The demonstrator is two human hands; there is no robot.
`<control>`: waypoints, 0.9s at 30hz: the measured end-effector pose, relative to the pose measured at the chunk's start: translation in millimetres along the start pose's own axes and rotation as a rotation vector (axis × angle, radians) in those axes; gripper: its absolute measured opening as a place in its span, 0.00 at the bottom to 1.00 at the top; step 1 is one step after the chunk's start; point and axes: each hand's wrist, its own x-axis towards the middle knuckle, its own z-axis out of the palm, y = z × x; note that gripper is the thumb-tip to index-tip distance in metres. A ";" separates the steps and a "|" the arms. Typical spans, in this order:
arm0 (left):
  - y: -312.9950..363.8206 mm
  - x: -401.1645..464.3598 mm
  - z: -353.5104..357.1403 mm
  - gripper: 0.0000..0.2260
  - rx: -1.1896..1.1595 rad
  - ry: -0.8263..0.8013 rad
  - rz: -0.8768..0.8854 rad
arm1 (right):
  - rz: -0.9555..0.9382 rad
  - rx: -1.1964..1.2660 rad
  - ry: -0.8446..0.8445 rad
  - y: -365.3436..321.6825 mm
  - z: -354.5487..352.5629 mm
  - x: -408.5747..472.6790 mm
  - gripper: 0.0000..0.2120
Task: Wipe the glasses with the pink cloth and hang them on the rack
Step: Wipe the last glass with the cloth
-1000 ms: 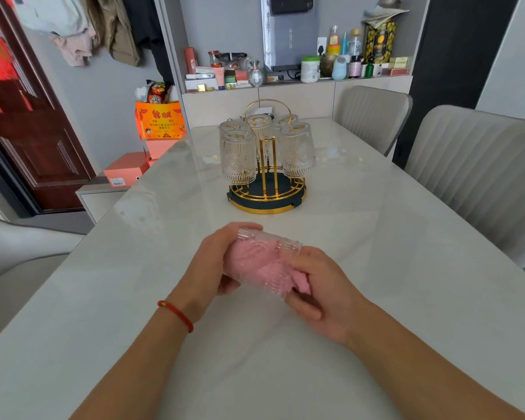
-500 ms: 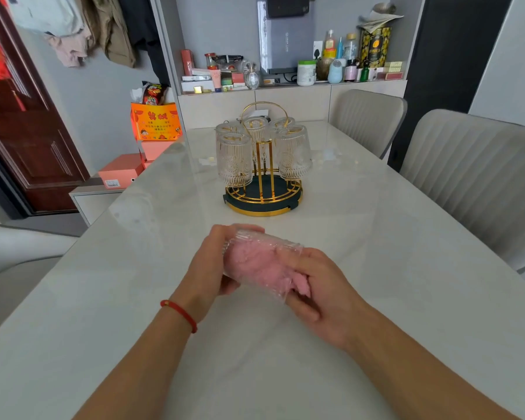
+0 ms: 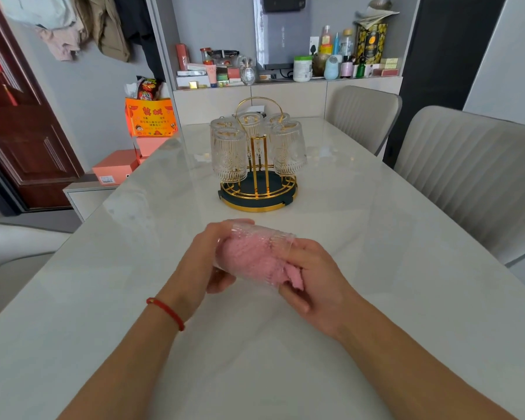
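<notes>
Near side of the rack [image 3: 257,189], above the desk [image 3: 361,237], I'm mid-wipe: left hand [image 3: 206,262] grips the glass [image 3: 255,256], right hand [image 3: 312,286] pinches the pink cloth [image 3: 293,275] stuffed inside; next probably withdrawing the cloth, hanging the glass on the rack's near peg, open desk between.

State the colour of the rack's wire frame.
Gold, on the rack, seen in the head view.
</notes>
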 end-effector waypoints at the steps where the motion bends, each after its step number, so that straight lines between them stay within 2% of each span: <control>1: 1.7 1.0 -2.6 0.27 -0.008 0.001 -0.083 | -0.041 -0.122 0.008 -1.3 -1.0 0.5 0.13; 3: 1.5 3.1 -0.3 0.27 0.023 0.105 -0.157 | -0.090 -0.284 0.007 2.4 1.5 1.0 0.22; 4: -0.2 3.1 3.5 0.24 0.046 0.183 -0.141 | -0.084 -0.272 0.003 6.9 2.5 2.7 0.22; 6: -4.8 1.2 10.6 0.19 0.095 0.291 0.012 | -0.002 -0.056 -0.033 12.3 3.8 2.2 0.18; 9: -6.8 -1.2 11.4 0.19 0.101 0.267 0.336 | 0.085 0.363 -0.122 8.2 6.7 -2.4 0.11; 11: -5.9 0.2 8.0 0.19 0.095 0.213 0.286 | 0.075 0.402 -0.130 4.3 3.4 -2.9 0.10; 13: -4.1 1.7 2.5 0.24 0.022 0.086 0.102 | 0.042 0.184 -0.107 0.6 -1.1 -1.0 0.12; 15: -5.3 0.9 0.8 0.23 -0.099 -0.016 -0.041 | 0.011 -0.117 -0.087 2.3 -4.1 2.6 0.21; 17: -5.5 0.3 4.9 0.19 -0.096 0.116 -0.096 | -0.030 -0.249 -0.063 8.1 -3.9 5.0 0.26; 18: -6.9 1.4 7.7 0.18 -0.022 0.216 -0.044 | -0.030 -0.216 -0.043 9.7 -2.8 5.4 0.25; 20: -12.1 0.7 8.6 0.19 0.088 0.306 0.214 | 0.025 0.025 -0.073 13.3 0.7 3.2 0.16; 22: -17.0 2.7 3.8 0.21 0.078 0.253 0.472 | 0.072 0.326 -0.148 13.7 4.0 1.3 0.12; 23: -19.1 4.1 0.7 0.22 0.071 0.215 0.529 | 0.093 0.433 -0.149 12.7 5.8 0.2 0.11; 25: -17.6 6.7 -3.0 0.22 0.113 0.179 0.495 | 0.093 0.416 -0.104 7.8 6.9 -0.4 0.08; 27: -14.0 6.0 -5.4 0.20 0.178 0.172 0.301 | 0.054 0.223 -0.055 2.5 6.0 -0.4 0.10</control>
